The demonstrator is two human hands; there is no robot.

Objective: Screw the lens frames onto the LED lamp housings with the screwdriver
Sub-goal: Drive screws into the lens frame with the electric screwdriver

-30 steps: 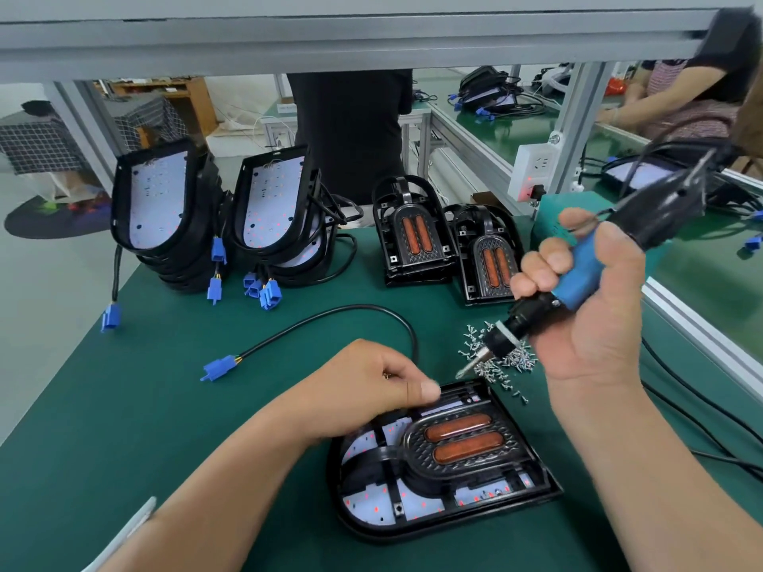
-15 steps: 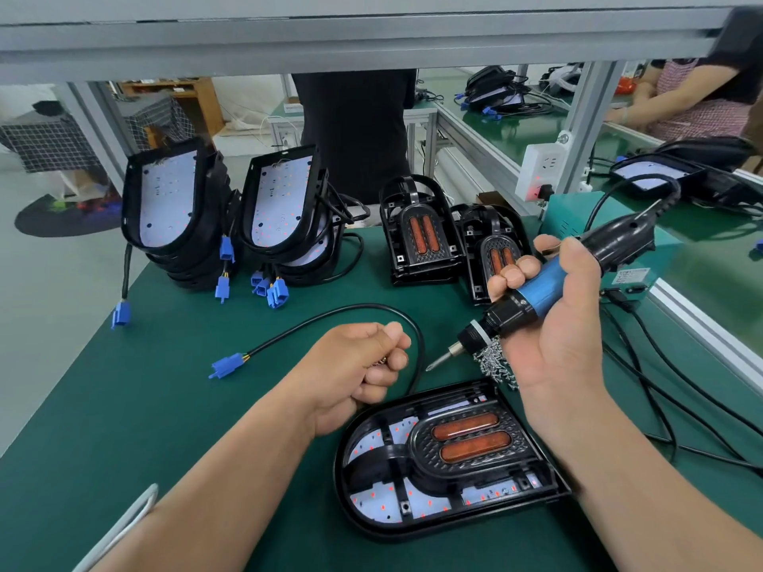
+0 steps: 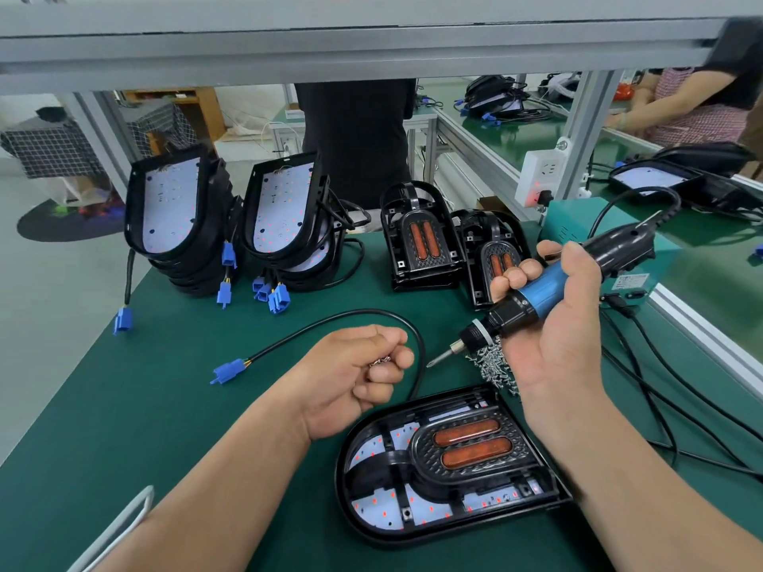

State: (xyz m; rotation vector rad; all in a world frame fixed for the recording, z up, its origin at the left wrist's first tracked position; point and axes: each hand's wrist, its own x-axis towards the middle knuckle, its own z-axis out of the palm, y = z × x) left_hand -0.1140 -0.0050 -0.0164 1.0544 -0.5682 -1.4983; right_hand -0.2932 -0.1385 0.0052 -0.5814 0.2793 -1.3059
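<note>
At the back of the green bench (image 3: 124,406) stood two stacks of open housings (image 3: 165,208), white LED boards facing forward and blue connectors (image 3: 272,295) hanging below them. To their right were two finished lamps (image 3: 421,241) with amber lenses. A teal control box (image 3: 578,216) sat at the far right, black cords trailing from it across the bench. A black cable (image 3: 330,319) with a blue plug curved behind the left hand (image 3: 355,381), and a pile of loose screws (image 3: 491,365) lay partly hidden behind the right hand (image 3: 565,336).

The lamp housing (image 3: 413,522) being worked on lay flat at the near edge, its lens frame (image 3: 466,443) seated inside it. Both hands were held above its far side. The left hand was curled into a fist around some small screws (image 3: 382,360). The right hand gripped the blue-and-black screwdriver (image 3: 536,291), whose bit pointed down and left into the gap between the hands, clear of the frame. The right forearm crossed the housing's right edge; whether it touched could not be told.
</note>
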